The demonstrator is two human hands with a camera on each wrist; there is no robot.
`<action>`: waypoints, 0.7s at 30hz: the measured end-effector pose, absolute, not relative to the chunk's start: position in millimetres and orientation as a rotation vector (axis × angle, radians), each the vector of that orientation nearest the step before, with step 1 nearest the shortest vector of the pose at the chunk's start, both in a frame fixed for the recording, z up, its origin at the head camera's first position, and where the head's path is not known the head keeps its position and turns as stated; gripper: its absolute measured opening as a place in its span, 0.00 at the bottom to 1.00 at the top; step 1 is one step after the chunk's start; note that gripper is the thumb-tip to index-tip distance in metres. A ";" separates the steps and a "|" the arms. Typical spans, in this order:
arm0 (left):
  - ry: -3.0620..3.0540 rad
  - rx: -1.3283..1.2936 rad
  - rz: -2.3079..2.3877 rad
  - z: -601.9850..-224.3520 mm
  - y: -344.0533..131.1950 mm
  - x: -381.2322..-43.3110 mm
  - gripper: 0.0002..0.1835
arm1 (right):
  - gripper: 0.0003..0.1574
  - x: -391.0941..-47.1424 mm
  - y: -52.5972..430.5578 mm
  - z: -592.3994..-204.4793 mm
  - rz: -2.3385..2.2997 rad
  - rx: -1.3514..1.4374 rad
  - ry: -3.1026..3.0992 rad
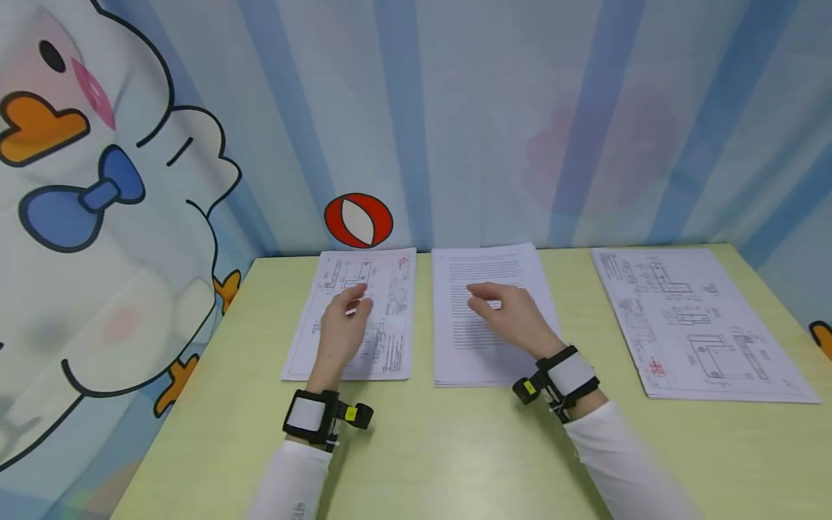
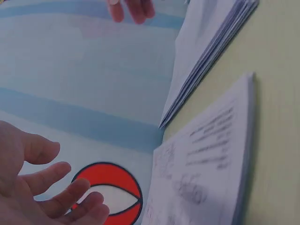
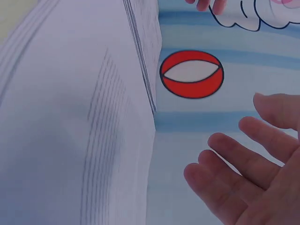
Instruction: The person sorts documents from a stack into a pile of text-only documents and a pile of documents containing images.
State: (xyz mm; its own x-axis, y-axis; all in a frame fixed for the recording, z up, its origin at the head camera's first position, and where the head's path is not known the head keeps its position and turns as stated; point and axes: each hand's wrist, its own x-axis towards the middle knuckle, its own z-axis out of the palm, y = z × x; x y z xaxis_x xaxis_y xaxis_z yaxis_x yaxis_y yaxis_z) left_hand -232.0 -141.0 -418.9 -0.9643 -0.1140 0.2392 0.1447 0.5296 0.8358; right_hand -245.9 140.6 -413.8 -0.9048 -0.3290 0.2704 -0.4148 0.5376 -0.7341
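My left hand (image 1: 343, 323) hovers above the left stack of papers (image 1: 396, 354), whose top sheet carries technical drawings. In the left wrist view its fingers (image 2: 70, 197) are loosely bent, with nothing between them and the thumb. Over the middle stack of papers (image 1: 455, 368), printed with lines of text, hangs my right hand (image 1: 510, 314). The right wrist view shows its fingers (image 3: 234, 164) relaxed and apart, holding nothing. Both hands appear raised off the sheets.
A third stack of papers (image 1: 708, 325) with drawings lies on the right of the pale green table (image 1: 416, 455). Behind the table hangs a striped blue curtain (image 1: 481, 144) with a cartoon bird (image 1: 130, 289) and a red ball (image 1: 334, 217) printed on it.
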 end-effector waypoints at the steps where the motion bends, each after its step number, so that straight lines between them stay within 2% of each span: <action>1: -2.524 -0.073 -1.413 -416.1 -132.4 -229.4 0.20 | 0.24 -246.0 148.3 -412.2 1.293 0.656 -2.668; 13: -2.745 -0.468 -1.441 -418.3 -48.2 -224.8 0.26 | 0.42 -238.6 246.3 -409.2 0.818 0.596 -2.825; 21: -2.783 -0.601 -1.559 -419.8 9.3 -223.6 0.24 | 0.54 -227.6 304.2 -414.6 0.707 0.427 -2.971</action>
